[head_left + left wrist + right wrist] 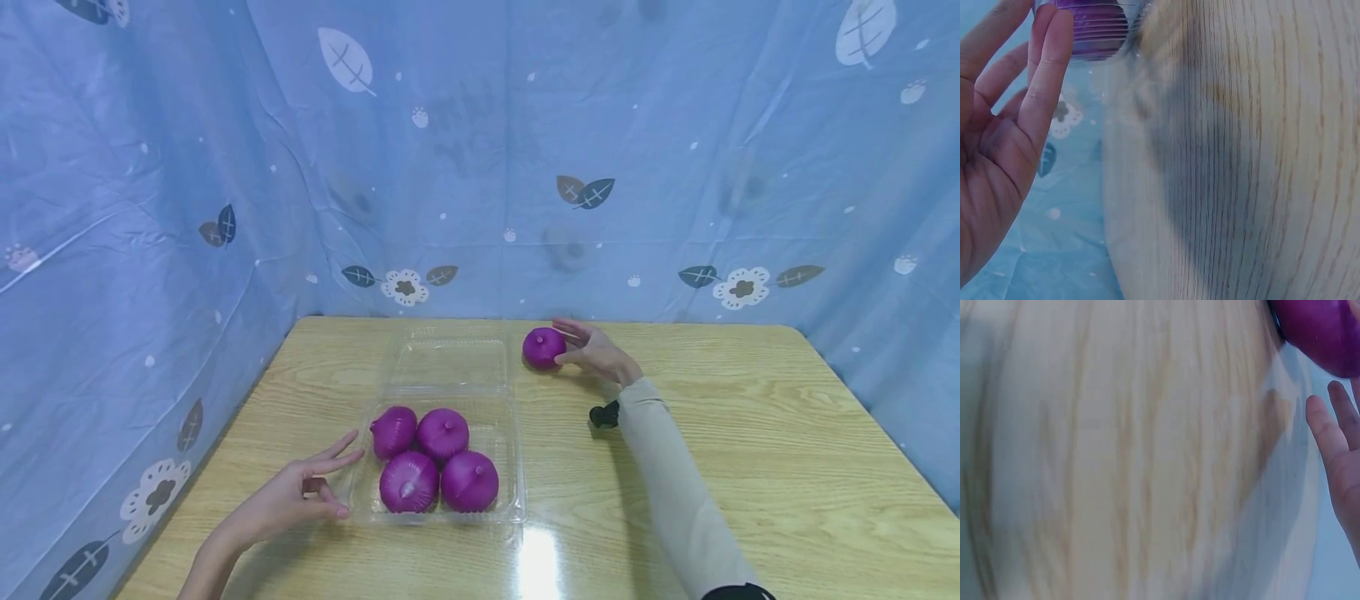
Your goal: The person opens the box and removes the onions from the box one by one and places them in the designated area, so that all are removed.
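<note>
While the right hand (pixel 596 354) curves, fingers spread, around the right side of a purple onion (pixel 543 348), the left hand (pixel 281 504) reaches loosely extended fingers to the left edge of a clear box (pixel 516 450). Neither hand is clamped on anything; whether the right thumb presses the onion, I cannot tell. This onion sits on the desk (pixel 750 433) beyond the box, just right of its folded-back lid (pixel 450 364). Inside the box are 4 more onions (pixel 469 482), grouped 2 by 2.

Judging by its smooth, shiny skin, the onion is probably light, firm and slightly slippery, best held across its widest part. The box looks thin and easily bent.

Pale wood grain covers the desk. Blue cloth (pixel 480 125) printed with leaves and flowers hangs behind and at both sides.
</note>
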### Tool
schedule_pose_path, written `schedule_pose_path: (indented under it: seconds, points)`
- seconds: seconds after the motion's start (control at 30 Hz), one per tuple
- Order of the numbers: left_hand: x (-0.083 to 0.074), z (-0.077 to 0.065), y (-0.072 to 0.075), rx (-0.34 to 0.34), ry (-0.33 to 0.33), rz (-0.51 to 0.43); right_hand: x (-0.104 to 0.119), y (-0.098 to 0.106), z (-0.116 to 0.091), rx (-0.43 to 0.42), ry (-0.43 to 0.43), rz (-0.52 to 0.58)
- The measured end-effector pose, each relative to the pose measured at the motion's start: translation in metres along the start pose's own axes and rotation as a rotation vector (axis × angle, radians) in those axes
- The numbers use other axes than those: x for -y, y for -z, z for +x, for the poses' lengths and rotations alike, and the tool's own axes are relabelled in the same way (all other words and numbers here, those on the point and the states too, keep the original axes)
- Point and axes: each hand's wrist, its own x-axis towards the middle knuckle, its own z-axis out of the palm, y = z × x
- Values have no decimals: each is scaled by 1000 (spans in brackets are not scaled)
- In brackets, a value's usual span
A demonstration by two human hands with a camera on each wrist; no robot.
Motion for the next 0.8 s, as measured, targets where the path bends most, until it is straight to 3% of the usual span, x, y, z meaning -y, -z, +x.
schedule_pose_path:
  seconds: [0.3, 0.5, 0.8]
  points:
    - [-2, -1, -1, -8, 5, 2, 7, 27, -25, -39, -25, -11]
    - [-1, -1, 1, -4, -16, 14, 12, 48, -43, -40, -33, -87]
    - [-1, 0, 0, 3, -39, 16, 21, 59, -66, -57, 0, -172]
